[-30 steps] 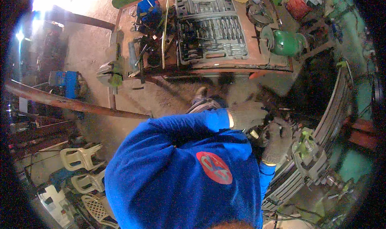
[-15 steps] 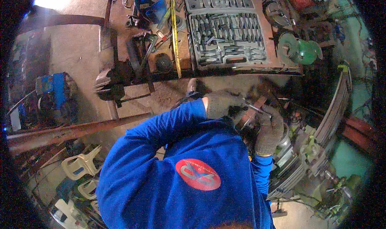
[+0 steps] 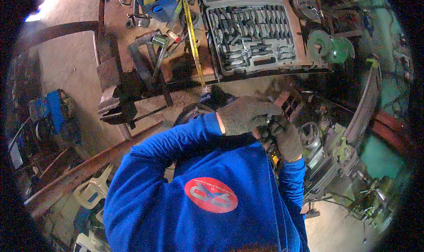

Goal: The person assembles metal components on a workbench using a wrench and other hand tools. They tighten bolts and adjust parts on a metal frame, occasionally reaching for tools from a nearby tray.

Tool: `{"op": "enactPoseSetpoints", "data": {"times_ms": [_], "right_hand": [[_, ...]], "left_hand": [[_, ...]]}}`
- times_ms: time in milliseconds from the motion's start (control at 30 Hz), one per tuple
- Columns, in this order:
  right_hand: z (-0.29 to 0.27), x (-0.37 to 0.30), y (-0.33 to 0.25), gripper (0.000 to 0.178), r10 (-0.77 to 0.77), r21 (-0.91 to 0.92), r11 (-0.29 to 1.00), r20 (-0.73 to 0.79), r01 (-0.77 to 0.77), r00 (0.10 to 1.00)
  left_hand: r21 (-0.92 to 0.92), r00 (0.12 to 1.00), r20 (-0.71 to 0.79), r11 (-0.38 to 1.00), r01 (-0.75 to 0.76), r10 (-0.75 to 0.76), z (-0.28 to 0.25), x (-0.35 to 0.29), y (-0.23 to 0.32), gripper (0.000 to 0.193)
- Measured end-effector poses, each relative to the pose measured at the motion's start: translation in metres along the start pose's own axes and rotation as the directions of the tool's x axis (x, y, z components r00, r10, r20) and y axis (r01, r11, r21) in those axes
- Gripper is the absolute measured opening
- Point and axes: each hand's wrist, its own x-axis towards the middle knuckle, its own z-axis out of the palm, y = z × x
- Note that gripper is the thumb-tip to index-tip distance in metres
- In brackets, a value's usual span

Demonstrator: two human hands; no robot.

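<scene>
My left hand, in a dark knitted glove, is closed and reaches across in front of my chest. Close against it is my right hand, gloved the same way, fingers bent inward. Between the fingertips shows a small dark thing, mostly covered by the gloves; its kind cannot be made out. Just beyond the hands is a reddish-brown metal piece with dark openings; whether a hand touches it is unclear.
Ahead stands a workbench with a grey tool case, a yellow measuring tape, a blue bucket and a green machine. A vise juts from its left end. Metal stock and clamp-like parts lie to the right.
My hands have drawn closer together. The shiny rod and brown bar seen between them earlier no longer show there. The view has turned slightly.
</scene>
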Motion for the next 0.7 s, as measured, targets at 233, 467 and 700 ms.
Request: {"op": "enactPoseSetpoints", "data": {"times_ms": [233,467,700], "right_hand": [[0.021,0.008,0.034,0.031,-0.574,-0.508,0.734,-0.11,0.45,0.812],[0.033,0.019,0.02,0.029,-0.357,-0.483,0.851,-0.241,0.207,0.903],[0.029,0.047,-0.016,0.028,-0.351,-0.553,0.814,-0.226,0.177,0.909]], "left_hand": [[0.239,0.996,0.026,0.968,0.082,-0.091,-0.004,0.009,-0.007,0.029],[0.195,0.974,0.013,0.956,0.22,-0.226,-0.014,0.014,-0.024,0.035],[-0.261,0.963,-0.226,0.962,0.085,-0.146,-0.011,0.011,-0.05,0.032]]}}
